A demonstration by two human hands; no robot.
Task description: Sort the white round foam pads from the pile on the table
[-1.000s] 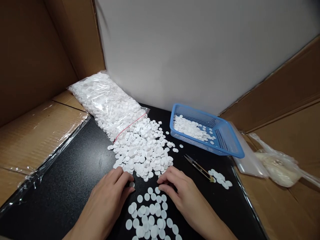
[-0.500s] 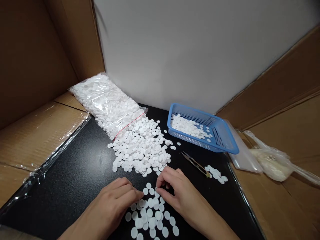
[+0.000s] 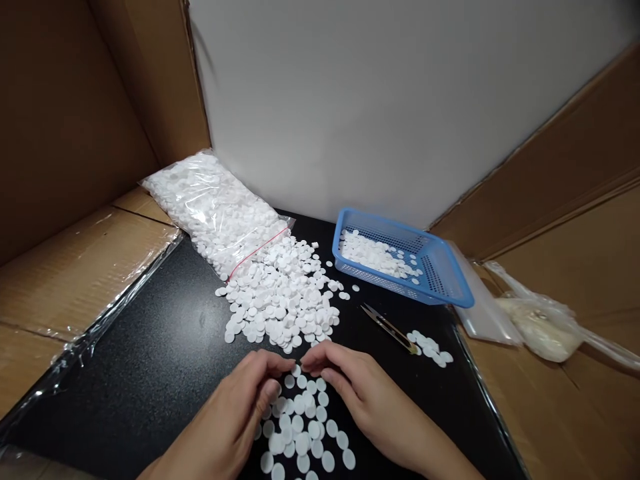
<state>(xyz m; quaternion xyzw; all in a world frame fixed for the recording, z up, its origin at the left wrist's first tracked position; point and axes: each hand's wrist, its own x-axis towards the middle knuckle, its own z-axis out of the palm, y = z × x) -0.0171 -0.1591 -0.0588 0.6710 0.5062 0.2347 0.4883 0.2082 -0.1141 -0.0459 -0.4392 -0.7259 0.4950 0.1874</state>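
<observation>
Small white round discs (image 3: 303, 443) lie loosely spread on the black tabletop between my hands. My left hand (image 3: 237, 403) has its index finger stretched toward the farthest of these discs, with the thumb apart and lower. Opposite it, my right hand (image 3: 367, 397) reaches its index fingertip to the same far disc, its thumb resting near another disc at the right edge of the spread. I see nothing held in either hand. Just beyond the fingertips is a large heap of white discs (image 3: 280, 307), spilling from a clear zip bag (image 3: 215, 200) with a red seal line.
A blue perforated basket (image 3: 453, 297) holding more discs stands at the back right. Thread snips (image 3: 387, 328) lie in front of it, beside a small cluster of discs (image 3: 431, 348). Flat clear plastic (image 3: 487, 310) and a knotted bag (image 3: 540, 333) lie on cardboard at the right.
My left hand has moved up and right, its thumb spreading from the index finger. My right hand's index finger has moved left, so both index fingertips now nearly meet at the far disc.
</observation>
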